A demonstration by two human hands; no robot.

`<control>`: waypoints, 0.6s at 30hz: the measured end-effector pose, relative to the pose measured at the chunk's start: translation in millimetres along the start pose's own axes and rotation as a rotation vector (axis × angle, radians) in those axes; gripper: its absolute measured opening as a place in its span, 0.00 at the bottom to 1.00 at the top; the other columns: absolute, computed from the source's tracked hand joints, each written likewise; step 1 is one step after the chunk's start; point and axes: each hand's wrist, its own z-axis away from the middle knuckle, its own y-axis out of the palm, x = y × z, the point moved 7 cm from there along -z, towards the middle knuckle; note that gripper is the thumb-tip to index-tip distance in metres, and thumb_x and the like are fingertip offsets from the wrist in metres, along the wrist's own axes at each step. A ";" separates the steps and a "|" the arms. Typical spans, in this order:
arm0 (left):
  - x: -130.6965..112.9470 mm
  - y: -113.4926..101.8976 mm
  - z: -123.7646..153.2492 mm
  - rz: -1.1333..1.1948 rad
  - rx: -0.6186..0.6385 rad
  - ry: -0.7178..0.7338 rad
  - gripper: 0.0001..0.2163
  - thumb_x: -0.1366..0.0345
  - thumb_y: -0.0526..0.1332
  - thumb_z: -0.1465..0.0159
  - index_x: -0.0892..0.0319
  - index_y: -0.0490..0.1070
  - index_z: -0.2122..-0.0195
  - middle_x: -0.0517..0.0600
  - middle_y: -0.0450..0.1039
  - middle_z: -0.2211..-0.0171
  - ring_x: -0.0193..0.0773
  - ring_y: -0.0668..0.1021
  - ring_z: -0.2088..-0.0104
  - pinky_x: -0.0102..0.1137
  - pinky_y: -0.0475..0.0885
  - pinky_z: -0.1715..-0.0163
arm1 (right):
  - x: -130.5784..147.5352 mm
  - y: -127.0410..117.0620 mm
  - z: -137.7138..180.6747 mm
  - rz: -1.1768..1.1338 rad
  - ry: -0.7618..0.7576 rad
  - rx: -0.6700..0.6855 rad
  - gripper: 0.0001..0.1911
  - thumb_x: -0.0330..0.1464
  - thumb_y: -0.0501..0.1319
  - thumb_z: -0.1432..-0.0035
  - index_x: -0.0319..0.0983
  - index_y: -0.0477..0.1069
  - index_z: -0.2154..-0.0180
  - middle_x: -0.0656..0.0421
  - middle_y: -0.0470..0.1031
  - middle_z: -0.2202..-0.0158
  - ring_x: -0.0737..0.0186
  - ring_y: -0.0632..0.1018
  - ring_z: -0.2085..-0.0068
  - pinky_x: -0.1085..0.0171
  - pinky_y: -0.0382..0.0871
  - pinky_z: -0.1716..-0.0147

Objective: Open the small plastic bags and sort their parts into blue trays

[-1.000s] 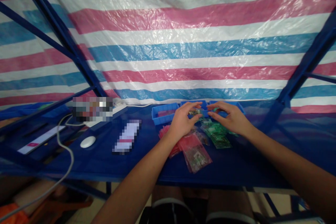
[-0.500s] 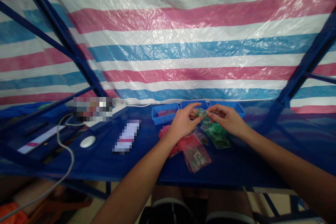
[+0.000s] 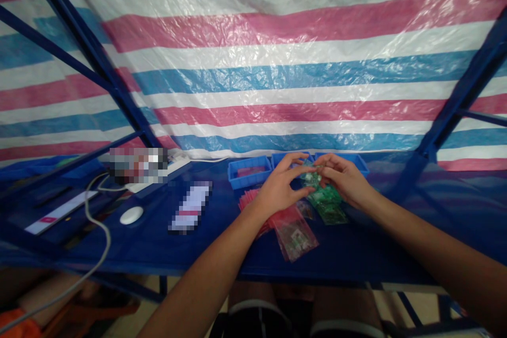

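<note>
My left hand (image 3: 282, 186) hovers over the bags with its thumb and fingers spread apart, the fingertips close to my right hand. My right hand (image 3: 341, 178) pinches a small clear plastic bag (image 3: 311, 175) with greenish contents, partly hidden by the fingers. Below it lies a heap of green plastic bags (image 3: 330, 206). A red see-through bag (image 3: 296, 232) with small greenish and whitish pieces inside lies in front of my left wrist. More red bags (image 3: 248, 201) are fanned out under my left forearm.
Blue trays stand along the back; the left tray (image 3: 240, 182) holds something reddish. A blurred phone (image 3: 190, 207) and a white oval object (image 3: 131, 215) lie to the left, near a white cable (image 3: 108, 237). Blue metal posts (image 3: 451, 108) frame the table, with striped sheeting (image 3: 277, 58) behind.
My left thumb and fingers have parted, letting go of the small clear bag. My right hand keeps its pinch, with the fingers slightly shifted. The bags on the table lie as before.
</note>
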 end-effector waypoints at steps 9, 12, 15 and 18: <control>5.2 -12.4 -1.8 -0.004 -0.117 -0.079 0.11 0.60 0.65 0.28 0.57 0.81 0.49 0.54 0.83 0.55 0.42 0.83 0.55 0.38 0.79 0.50 | 0.4 11.3 4.5 0.008 0.095 0.120 0.19 0.50 0.71 0.39 0.41 0.79 0.63 0.59 0.78 0.69 0.65 0.73 0.72 0.64 0.65 0.73; 7.3 -12.6 -1.1 0.002 -0.131 -0.141 0.16 0.60 0.66 0.29 0.55 0.76 0.42 0.54 0.82 0.52 0.42 0.83 0.55 0.37 0.79 0.53 | -0.6 11.6 4.1 0.097 0.071 0.148 0.19 0.50 0.72 0.40 0.41 0.78 0.65 0.62 0.74 0.73 0.67 0.70 0.75 0.65 0.62 0.74; 2.1 -13.4 -1.8 -0.007 -0.125 -0.098 0.24 0.57 0.70 0.32 0.53 0.71 0.36 0.57 0.78 0.44 0.46 0.80 0.46 0.40 0.79 0.49 | -5.8 8.1 3.1 0.028 0.117 0.112 0.20 0.49 0.72 0.40 0.40 0.75 0.69 0.63 0.70 0.76 0.68 0.67 0.77 0.65 0.58 0.77; -6.3 -9.6 -2.7 -0.065 -0.055 0.014 0.30 0.53 0.75 0.39 0.51 0.73 0.36 0.58 0.71 0.36 0.53 0.74 0.36 0.49 0.72 0.36 | -11.9 5.7 3.9 -0.116 0.222 0.071 0.21 0.48 0.74 0.42 0.40 0.71 0.72 0.66 0.64 0.79 0.70 0.62 0.79 0.66 0.52 0.79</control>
